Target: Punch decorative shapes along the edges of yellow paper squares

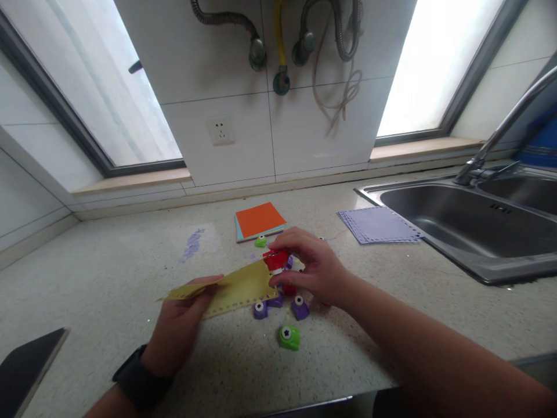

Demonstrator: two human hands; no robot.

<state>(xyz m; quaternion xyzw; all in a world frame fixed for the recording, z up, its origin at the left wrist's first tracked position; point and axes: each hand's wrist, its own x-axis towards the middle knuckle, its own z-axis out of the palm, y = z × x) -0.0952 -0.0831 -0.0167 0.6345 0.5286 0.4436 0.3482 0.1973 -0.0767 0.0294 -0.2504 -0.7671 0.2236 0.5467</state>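
My left hand point(185, 310) is closed on a sheet of yellow paper point(243, 285), whose left part folds over the fingers. A row of small punched holes runs along the paper's lower edge. Between the thumb and fingers of my right hand point(315, 261) is a red craft punch point(275, 261), set at the paper's upper right corner. Below and behind that hand lie several other punches, among them a purple punch point(300, 307), another purple punch point(260, 310) and a green punch point(289, 337). A second green punch point(261, 241) sits farther back. My right hand partly hides the cluster.
Orange paper point(261, 219) tops a stack at the back. Lilac sheets with punched edges point(378, 224) lie beside the steel sink point(435, 255). Purple paper bits point(191, 245) are scattered on the counter point(130, 255). A dark flat object point(30, 366) is at the lower left.
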